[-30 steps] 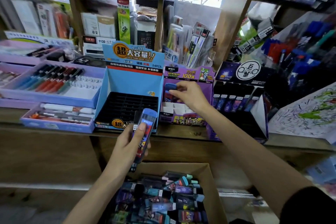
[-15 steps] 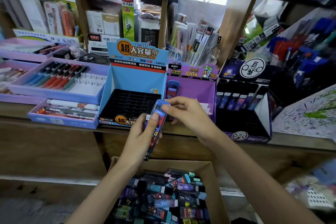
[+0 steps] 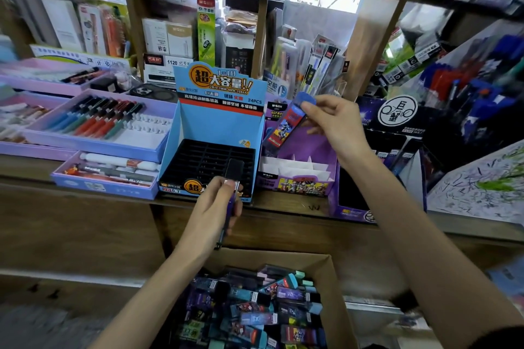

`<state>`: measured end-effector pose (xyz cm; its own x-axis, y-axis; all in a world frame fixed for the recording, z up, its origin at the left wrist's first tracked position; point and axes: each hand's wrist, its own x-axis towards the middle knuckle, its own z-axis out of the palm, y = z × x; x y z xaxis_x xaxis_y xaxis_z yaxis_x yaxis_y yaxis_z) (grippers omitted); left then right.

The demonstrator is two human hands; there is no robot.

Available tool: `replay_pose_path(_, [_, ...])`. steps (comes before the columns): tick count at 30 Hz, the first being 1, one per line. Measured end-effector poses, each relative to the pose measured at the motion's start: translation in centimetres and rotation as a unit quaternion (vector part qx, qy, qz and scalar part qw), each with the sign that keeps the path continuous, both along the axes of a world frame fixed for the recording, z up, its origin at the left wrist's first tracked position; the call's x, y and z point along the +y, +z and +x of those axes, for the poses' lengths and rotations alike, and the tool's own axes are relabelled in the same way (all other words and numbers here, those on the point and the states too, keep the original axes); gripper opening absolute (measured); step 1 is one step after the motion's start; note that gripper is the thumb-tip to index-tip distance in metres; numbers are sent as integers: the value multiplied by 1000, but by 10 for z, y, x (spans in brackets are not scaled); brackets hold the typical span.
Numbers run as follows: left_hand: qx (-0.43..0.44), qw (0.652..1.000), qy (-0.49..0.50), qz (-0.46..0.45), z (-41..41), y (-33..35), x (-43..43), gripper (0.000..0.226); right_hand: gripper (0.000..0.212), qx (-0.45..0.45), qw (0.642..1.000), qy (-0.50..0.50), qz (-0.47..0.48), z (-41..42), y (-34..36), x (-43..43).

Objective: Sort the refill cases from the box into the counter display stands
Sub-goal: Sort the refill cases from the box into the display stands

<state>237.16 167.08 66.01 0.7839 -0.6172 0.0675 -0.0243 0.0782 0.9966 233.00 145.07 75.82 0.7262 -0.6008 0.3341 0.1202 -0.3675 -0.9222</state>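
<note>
Head view: the right hand (image 3: 334,125) pinches a blue-capped case (image 3: 286,127), tilted, above the purple stand (image 3: 312,144). The left hand's (image 3: 212,212) fingers grip a dark case (image 3: 234,170) at the blue stand's (image 3: 218,125) front edge. More cases (image 3: 255,314) fill the box (image 3: 337,292) below the surface (image 3: 283,204).

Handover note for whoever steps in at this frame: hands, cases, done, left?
Left hand: grips a dark-capped case in front of the blue stand, whose slots look empty.
Right hand: pinches a blue-capped case over the purple stand; its visible pockets are empty.
Box: heaped with cases.
Left: seat both cases, then sort the heap.
</note>
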Motion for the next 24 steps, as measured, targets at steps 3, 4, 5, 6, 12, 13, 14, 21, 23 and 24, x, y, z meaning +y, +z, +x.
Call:
replay_pose_path(3, [-15, 1000, 5, 4, 0, -1, 2, 37, 13, 14, 997, -10, -72, 11, -7, -5])
replay_pose_path(4, [-16, 1000, 5, 4, 0, -1, 2, 36, 13, 19, 996, -13, -90, 14, -10, -6])
replay_pose_path(5, [-14, 1000, 5, 4, 0, -2, 3, 35, 14, 20, 994, -15, -105, 17, -14, -6])
replay_pose_path(6, [-12, 1000, 5, 3, 0, -3, 4, 35, 17, 18, 993, -16, -114, 19, -18, -5])
replay_pose_path(12, [-7, 1000, 1, -2, -3, -3, 6, 33, 20, 82, 986, -14, -146, 29, -42, 0])
replay_pose_path(13, [-9, 1000, 0, -3, -3, -3, 6, 33, 19, 95, 984, -16, -151, 30, -45, 0])
replay_pose_path(14, [-11, 1000, -1, -3, -4, -3, 6, 33, 18, 108, 982, -18, -152, 30, -47, 0])
replay_pose_path(21, [-26, 999, -16, -10, -7, 0, 7, 36, 18, 164, 979, -25, -120, 29, -51, 4])
replay_pose_path(23, [-29, 999, -19, -17, -8, 0, 6, 38, 18, 198, 966, -45, -160, 24, -47, 6])
replay_pose_path(24, [-31, 999, -19, -20, -9, 1, 5, 37, 18, 203, 958, -68, -192, 19, -45, 10])
